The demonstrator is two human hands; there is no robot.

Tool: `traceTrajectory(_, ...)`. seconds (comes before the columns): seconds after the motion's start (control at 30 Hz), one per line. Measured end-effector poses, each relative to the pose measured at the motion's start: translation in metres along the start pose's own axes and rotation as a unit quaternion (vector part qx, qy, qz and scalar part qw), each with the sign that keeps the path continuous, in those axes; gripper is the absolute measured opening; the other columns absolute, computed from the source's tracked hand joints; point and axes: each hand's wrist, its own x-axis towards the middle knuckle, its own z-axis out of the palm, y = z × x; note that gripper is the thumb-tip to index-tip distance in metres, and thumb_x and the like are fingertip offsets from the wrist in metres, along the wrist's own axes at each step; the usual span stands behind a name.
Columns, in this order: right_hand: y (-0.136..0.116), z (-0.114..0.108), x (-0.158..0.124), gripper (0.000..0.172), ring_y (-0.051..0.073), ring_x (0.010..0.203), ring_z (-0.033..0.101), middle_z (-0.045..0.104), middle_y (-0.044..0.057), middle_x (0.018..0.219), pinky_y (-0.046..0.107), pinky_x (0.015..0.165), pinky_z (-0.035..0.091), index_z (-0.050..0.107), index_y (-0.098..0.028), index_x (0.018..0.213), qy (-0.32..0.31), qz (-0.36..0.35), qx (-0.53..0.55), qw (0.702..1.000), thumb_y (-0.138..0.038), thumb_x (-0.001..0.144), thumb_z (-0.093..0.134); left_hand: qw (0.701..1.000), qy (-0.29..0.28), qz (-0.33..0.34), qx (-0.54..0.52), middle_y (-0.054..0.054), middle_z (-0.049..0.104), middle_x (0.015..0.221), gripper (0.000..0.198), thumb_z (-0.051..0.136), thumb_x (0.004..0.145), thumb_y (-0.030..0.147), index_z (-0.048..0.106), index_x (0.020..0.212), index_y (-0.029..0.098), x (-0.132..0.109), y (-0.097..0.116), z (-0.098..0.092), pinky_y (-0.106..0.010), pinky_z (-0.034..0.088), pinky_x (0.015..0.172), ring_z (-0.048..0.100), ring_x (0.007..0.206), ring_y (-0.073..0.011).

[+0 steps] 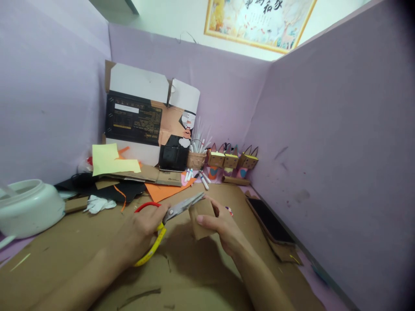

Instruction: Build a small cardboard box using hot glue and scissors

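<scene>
Scissors with red-and-yellow handles and steel blades (180, 207) sit in the left hand (142, 229), its fingers gripping the handles. Beside the blades, the right hand (224, 223) pinches a small brown cardboard piece (203, 211) between its fingers, above the brown-cardboard-covered tabletop (81, 246). One flat black rectangular phone (271, 221) lies near the lilac right-hand wall (330, 121).

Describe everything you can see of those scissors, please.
The scissors have silvery, metal-looking blades joined at a round pivot, with a red handle and a yellow handle. The left hand holds them by these handles, which stand apart, red above yellow. The blades point forward and to the right, their ends by the upper edge of the cardboard held in the right hand; whether they touch it is unclear.
</scene>
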Motion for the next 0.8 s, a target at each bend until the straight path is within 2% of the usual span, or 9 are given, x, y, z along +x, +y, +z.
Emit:
traceTrajectory(0.07, -0.003, 0.003, -0.002, 0.070, 0.026, 0.096, 0.063, 0.067, 0.006, 0.110, 0.032, 0.075, 0.050, 0.057, -0.020, 0.117, 0.009, 0.010, 0.048, 0.999, -0.021, 0.050, 0.080, 0.995, -0.003, -0.061, -0.080, -0.001, 0.060, 0.074, 0.026, 0.039, 0.076, 0.010, 0.054, 0.094, 0.020, 0.003, -0.001, -0.003, -0.022, 0.043, 0.058, 0.058, 0.065, -0.0157)
traceTrajectory(0.13, -0.006, 0.005, -0.003, 0.069, 0.025, 0.094, 0.064, 0.068, 0.006, 0.110, 0.030, 0.073, 0.050, 0.057, -0.020, 0.115, -0.006, 0.027, 0.107, 0.994, -0.020, 0.050, 0.080, 0.980, 0.011, -0.149, -0.131, 0.002, 0.058, 0.068, 0.014, 0.042, 0.081, 0.021, 0.053, 0.091, 0.020, 0.006, -0.002, -0.006, -0.021, 0.041, 0.050, 0.053, 0.053, -0.0125)
traceTrajectory(0.23, -0.006, 0.005, -0.004, 0.057, 0.027, 0.089, 0.067, 0.072, 0.007, 0.100, 0.033, 0.073, 0.052, 0.061, -0.018, 0.106, -0.061, 0.064, 0.187, 0.978, -0.023, 0.052, 0.079, 0.950, 0.043, -0.244, -0.191, 0.002, 0.060, 0.069, 0.025, 0.049, 0.081, 0.040, 0.051, 0.097, 0.021, 0.011, 0.000, -0.009, -0.022, 0.043, 0.050, 0.055, 0.050, -0.0125)
traceTrajectory(0.37, 0.000, 0.005, -0.004, 0.037, 0.029, 0.089, 0.067, 0.075, 0.008, 0.088, 0.040, 0.078, 0.051, 0.066, -0.016, 0.093, -0.102, 0.128, 0.252, 0.954, -0.032, 0.061, 0.075, 0.928, 0.047, -0.253, -0.268, -0.001, 0.065, 0.078, 0.035, 0.056, 0.076, 0.046, 0.050, 0.099, 0.020, 0.015, 0.010, -0.011, -0.026, 0.049, 0.059, 0.061, 0.061, -0.0155)
traceTrajectory(0.47, 0.006, 0.008, -0.004, 0.032, 0.027, 0.090, 0.067, 0.075, 0.007, 0.089, 0.041, 0.079, 0.050, 0.067, -0.018, 0.096, -0.146, 0.120, 0.252, 0.949, -0.032, 0.068, 0.069, 0.912, 0.045, -0.245, -0.327, -0.001, 0.064, 0.077, 0.035, 0.059, 0.074, 0.044, 0.050, 0.097, 0.019, 0.016, 0.019, -0.008, -0.026, 0.049, 0.059, 0.061, 0.062, -0.0149)
traceTrajectory(0.57, 0.009, 0.013, -0.003, 0.029, 0.026, 0.089, 0.067, 0.074, 0.007, 0.091, 0.040, 0.080, 0.050, 0.066, -0.019, 0.100, -0.178, 0.100, 0.226, 0.952, -0.030, 0.073, 0.066, 0.883, 0.052, -0.259, -0.388, 0.001, 0.059, 0.072, 0.034, 0.061, 0.073, 0.042, 0.050, 0.095, 0.019, 0.017, 0.025, -0.002, -0.024, 0.047, 0.052, 0.057, 0.054, -0.0122)
traceTrajectory(0.67, 0.011, 0.017, -0.003, 0.030, 0.025, 0.087, 0.068, 0.075, 0.007, 0.089, 0.039, 0.079, 0.050, 0.066, -0.021, 0.101, -0.168, 0.080, 0.208, 0.960, -0.031, 0.073, 0.067, 0.867, 0.075, -0.277, -0.408, 0.003, 0.057, 0.066, 0.032, 0.062, 0.072, 0.040, 0.051, 0.092, 0.018, 0.018, 0.025, 0.001, -0.022, 0.044, 0.046, 0.053, 0.047, -0.0105)
traceTrajectory(0.8, 0.013, 0.022, -0.006, 0.033, 0.026, 0.086, 0.068, 0.075, 0.008, 0.089, 0.039, 0.078, 0.050, 0.066, -0.021, 0.101, -0.146, 0.058, 0.202, 0.967, -0.036, 0.072, 0.068, 0.877, 0.083, -0.283, -0.378, 0.004, 0.058, 0.059, 0.030, 0.062, 0.071, 0.040, 0.052, 0.089, 0.019, 0.019, 0.023, -0.002, -0.022, 0.044, 0.046, 0.055, 0.046, -0.0118)
